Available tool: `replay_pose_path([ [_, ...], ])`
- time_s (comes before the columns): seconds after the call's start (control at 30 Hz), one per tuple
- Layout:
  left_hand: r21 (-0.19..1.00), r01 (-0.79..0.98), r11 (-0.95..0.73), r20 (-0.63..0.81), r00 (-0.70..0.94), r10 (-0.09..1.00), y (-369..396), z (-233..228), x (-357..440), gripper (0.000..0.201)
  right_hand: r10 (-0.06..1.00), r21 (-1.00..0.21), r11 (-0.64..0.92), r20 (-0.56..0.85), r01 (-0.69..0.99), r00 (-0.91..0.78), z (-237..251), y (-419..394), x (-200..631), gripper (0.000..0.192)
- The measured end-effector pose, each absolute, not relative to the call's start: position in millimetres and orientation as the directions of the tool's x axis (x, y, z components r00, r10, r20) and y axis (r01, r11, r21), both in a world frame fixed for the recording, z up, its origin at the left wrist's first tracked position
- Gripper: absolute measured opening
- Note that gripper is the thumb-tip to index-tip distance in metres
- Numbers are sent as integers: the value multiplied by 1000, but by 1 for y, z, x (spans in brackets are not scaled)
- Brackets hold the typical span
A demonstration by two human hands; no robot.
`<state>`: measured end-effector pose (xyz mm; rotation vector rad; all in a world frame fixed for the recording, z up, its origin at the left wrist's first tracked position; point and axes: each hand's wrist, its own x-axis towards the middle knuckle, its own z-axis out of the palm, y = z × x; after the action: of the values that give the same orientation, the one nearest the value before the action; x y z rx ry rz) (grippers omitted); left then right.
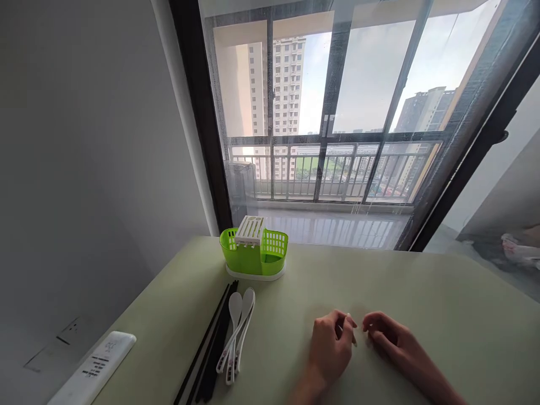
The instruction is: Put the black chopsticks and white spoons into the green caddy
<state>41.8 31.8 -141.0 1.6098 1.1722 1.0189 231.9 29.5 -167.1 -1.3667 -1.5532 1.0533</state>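
My left hand [332, 344] rests on the table right of centre, its fingers curled in and the thumb near the index finger. Nothing shows in its grip. Just to its right, my right hand [394, 342] lies on its side, fingers loosely bent and a gap between thumb and fingers; it holds nothing. The two hands are close but apart. Left of them lie several white spoons [236, 308], overlapping, with small dark markings on the handles. Beside the spoons is a bundle of black chopsticks [216, 349].
A green cutlery basket [247, 260] with a white slotted top [250, 229] and white base stands at the table's far edge. A white remote-like object [95, 368] lies at the left, near a grey wall. Beyond the table [358, 281] is a glass door showing a balcony.
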Motion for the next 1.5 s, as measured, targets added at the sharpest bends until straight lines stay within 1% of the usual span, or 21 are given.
replay_pose_path([
  [0.23,944,261,-201,144,224,964,30,-140,42,42,992,-923,63,17,380,-125,-166,29,230,22],
  [0.4,935,284,-211,145,237,961,29,-140,44,42,992,-931,91,51,354,-119,-168,28,230,21],
  [0.5,930,298,-216,145,242,959,28,-138,45,41,987,-933,114,69,340,-143,-168,27,230,19],
  [0.7,918,333,-213,139,232,963,25,-134,45,41,982,-917,146,88,371,-169,-164,26,231,18],
  [0.93,914,363,-181,106,217,970,24,-131,48,38,974,-918,175,108,355,-201,-166,29,237,18],
  [1.17,940,323,-109,40,214,976,15,-127,47,44,972,-922,210,160,326,-174,-167,28,239,18],
  [1.27,943,326,-63,-43,310,950,2,-118,34,44,972,-923,211,163,323,-167,-166,27,239,17],
  [1.37,938,344,-35,-113,400,909,-14,-97,9,44,973,-924,202,152,324,-172,-167,26,240,18],
  [1.43,919,390,-56,-98,364,926,-23,-79,-16,44,974,-923,195,142,332,-177,-167,25,240,18],
  [1.5,866,493,-81,-50,246,968,-28,-60,-46,43,975,-919,188,133,346,-175,-166,24,240,18],
])
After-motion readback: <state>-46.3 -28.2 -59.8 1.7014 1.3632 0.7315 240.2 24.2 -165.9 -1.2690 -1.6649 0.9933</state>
